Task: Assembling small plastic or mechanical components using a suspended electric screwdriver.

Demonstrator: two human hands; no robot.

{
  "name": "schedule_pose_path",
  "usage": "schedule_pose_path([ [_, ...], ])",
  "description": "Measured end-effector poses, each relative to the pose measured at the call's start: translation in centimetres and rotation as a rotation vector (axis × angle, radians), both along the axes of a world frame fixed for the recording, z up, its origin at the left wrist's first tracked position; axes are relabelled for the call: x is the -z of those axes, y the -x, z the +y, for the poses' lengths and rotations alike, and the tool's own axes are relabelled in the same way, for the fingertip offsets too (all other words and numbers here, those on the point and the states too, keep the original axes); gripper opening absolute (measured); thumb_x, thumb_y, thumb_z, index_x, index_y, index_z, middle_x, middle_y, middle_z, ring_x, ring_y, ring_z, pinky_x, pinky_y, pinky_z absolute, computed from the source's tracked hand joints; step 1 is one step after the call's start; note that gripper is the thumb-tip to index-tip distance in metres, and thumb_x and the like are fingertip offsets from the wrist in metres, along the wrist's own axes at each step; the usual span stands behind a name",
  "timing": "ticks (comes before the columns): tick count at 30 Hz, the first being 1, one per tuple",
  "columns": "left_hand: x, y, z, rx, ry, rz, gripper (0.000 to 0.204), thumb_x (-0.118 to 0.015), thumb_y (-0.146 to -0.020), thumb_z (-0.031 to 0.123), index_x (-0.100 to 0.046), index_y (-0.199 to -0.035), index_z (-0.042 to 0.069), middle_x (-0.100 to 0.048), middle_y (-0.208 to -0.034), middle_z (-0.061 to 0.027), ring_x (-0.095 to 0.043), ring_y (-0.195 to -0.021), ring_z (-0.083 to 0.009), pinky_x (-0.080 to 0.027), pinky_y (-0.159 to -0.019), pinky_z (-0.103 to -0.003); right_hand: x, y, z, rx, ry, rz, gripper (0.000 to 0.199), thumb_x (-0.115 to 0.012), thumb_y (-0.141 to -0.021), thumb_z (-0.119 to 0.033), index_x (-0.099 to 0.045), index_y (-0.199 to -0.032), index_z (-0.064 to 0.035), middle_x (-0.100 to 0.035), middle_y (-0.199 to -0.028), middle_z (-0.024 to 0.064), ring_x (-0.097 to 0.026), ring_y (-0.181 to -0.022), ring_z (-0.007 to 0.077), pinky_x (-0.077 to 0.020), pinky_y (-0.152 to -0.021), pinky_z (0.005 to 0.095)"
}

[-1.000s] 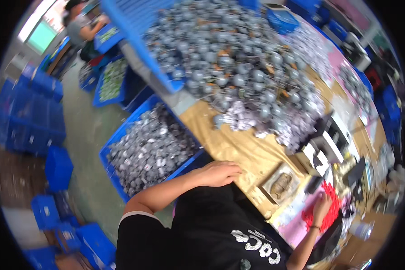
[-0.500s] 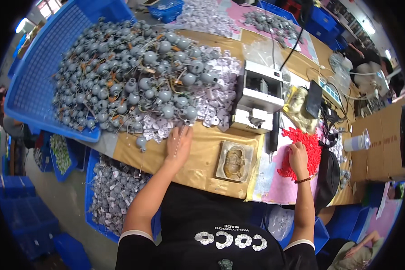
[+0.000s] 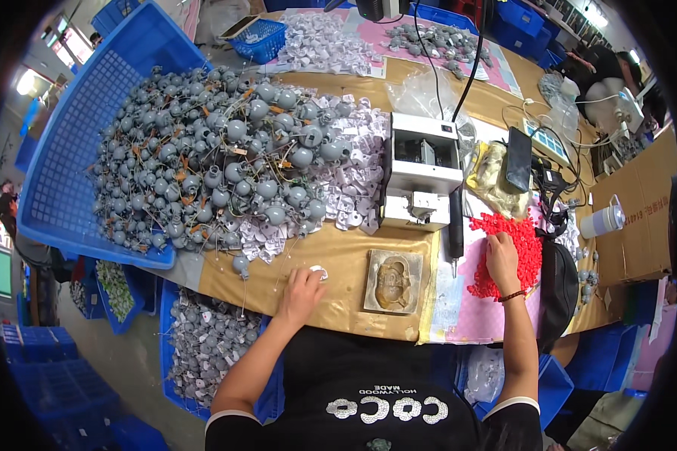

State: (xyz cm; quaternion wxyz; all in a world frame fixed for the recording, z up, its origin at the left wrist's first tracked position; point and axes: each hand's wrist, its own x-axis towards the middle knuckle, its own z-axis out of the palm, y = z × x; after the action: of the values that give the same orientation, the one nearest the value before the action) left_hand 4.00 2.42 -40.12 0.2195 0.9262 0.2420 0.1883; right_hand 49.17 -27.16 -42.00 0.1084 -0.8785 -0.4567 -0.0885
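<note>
My left hand (image 3: 301, 296) is over the tan table covering, its fingers closed on a small white plastic piece (image 3: 320, 273) that shows at the fingertips. Beyond it spreads a heap of similar white pieces (image 3: 359, 199), partly under a large mound of grey ball-shaped parts with thin wires (image 3: 237, 173). My right hand (image 3: 502, 259) reaches into a pile of small red pieces (image 3: 517, 239) on a pink sheet. Its fingers are bent together at the pile, and whatever is between them is hidden. Between my hands lies a square metal block (image 3: 393, 281) with a figure-shaped hollow.
A white and black machine (image 3: 423, 173) stands beyond the block, with a black pen-like tool (image 3: 456, 225) beside it. A blue basket (image 3: 60, 180) lies tilted at the left. At the right are a phone (image 3: 519, 159), a black bag (image 3: 557, 289), a cup (image 3: 602, 219) and a carton (image 3: 639, 225).
My left hand has drawn back from the edge of the white heap toward me, and a white piece now shows at its fingertips. The right hand stays at the red pile.
</note>
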Motion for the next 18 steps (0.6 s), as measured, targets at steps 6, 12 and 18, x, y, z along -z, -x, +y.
schedule_pose_path([
  [6,0.2,1.2,0.5,-0.067,-0.02,0.055,0.035,-0.08,-0.083,0.007,-0.068,-0.115,0.004,-0.061,-0.115,-0.0145,-0.06,-0.107,-0.0377,-0.053,-0.091,-0.045,1.1,-1.1,-0.2,-0.001,0.042,-0.003,0.01,-0.066,-0.088,-0.004,-0.072,-0.095,-0.0019,-0.065,-0.095,0.0165,-0.064,-0.091,0.0372,-0.0529,-0.082,0.0478],
  [12,-3.4,-4.4,-2.5,0.073,0.337,-0.126,0.029,-0.081,-0.083,0.006,-0.072,-0.11,0.004,-0.067,-0.112,-0.0124,-0.061,-0.109,-0.0352,-0.053,-0.092,-0.042,-0.7,-0.2,0.1,0.045,-0.187,0.197,0.016,-0.066,-0.083,0.004,-0.072,-0.096,-0.0022,-0.067,-0.096,0.0154,-0.067,-0.088,0.0335,-0.0558,-0.078,0.042],
  [18,-4.3,-10.4,-6.0,0.277,0.181,-0.142,0.028,-0.081,-0.082,0.007,-0.075,-0.109,0.007,-0.066,-0.114,-0.0099,-0.058,-0.112,-0.0337,-0.051,-0.096,-0.043,-4.8,4.5,1.8,-0.118,-0.47,0.57,0.024,-0.063,-0.087,0.012,-0.075,-0.103,-0.0007,-0.066,-0.103,0.0106,-0.069,-0.091,0.0209,-0.0569,-0.076,0.0298],
])
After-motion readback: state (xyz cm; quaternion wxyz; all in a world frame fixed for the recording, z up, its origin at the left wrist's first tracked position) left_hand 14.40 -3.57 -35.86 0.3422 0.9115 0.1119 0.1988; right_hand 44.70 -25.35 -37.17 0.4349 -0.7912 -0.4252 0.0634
